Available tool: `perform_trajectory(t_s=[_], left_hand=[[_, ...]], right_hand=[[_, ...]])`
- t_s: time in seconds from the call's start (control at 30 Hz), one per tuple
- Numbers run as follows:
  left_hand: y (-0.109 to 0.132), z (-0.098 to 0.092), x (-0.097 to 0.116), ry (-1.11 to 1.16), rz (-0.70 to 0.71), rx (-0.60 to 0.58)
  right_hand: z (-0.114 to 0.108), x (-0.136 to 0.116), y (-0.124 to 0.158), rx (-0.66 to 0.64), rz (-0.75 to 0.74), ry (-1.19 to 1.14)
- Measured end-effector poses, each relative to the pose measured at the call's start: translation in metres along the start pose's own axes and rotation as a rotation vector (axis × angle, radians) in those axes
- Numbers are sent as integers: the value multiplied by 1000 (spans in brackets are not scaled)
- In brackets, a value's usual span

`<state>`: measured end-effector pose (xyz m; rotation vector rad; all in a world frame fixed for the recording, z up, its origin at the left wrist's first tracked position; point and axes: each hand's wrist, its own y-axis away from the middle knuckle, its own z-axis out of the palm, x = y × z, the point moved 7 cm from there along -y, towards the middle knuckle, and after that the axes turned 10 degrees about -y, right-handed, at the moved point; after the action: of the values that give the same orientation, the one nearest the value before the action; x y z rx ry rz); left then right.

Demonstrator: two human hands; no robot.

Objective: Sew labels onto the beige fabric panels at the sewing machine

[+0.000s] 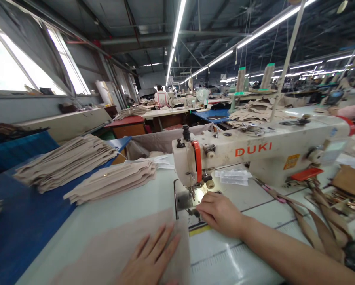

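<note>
My left hand (153, 255) lies flat, fingers spread, on a beige fabric piece (114, 249) at the front of the sewing table. The fabric is blurred by motion. Beside the needle of the white sewing machine (219, 158), my right hand (221, 211) is closed, thumb and fingers pressed together near the lit needle plate (183, 202). Whatever its fingertips hold, if anything, is hidden. A stack of beige fabric pieces (114, 180) rests on the table left of the machine head.
A larger beige fabric stack (67, 160) sits on the blue surface (25, 221) at left. White labels (233, 177) lie behind the needle. Tan straps (308, 221) and scissors (266, 188) are right of my right hand. Thread cones (266, 77) stand behind the machine.
</note>
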<state>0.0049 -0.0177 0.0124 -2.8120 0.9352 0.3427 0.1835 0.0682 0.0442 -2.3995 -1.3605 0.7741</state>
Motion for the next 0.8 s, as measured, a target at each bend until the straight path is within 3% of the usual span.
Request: perform_trajectory(t_s=[0.17,0.27,0.4,0.53,0.63,0.8], left_hand=[[-41,5,-20,74,-212,-157],[-52,7,-28,84,-239,-153],[-55,9,-29,83,-215,-122],[-54,12,-30,85,-218,-90],[-55,16,-34,85,-239,-88],[-55,25,-36,85,-238,-127]], right_hand=[[-2,-1,0,10,27,62],[-15,7,1,-24,148,148],[-57,55,14,-96,553,303],[-97,106,28,-105,732,405],[-99,128,33,-168,762,421],[-92,133,34,-201,763,446]])
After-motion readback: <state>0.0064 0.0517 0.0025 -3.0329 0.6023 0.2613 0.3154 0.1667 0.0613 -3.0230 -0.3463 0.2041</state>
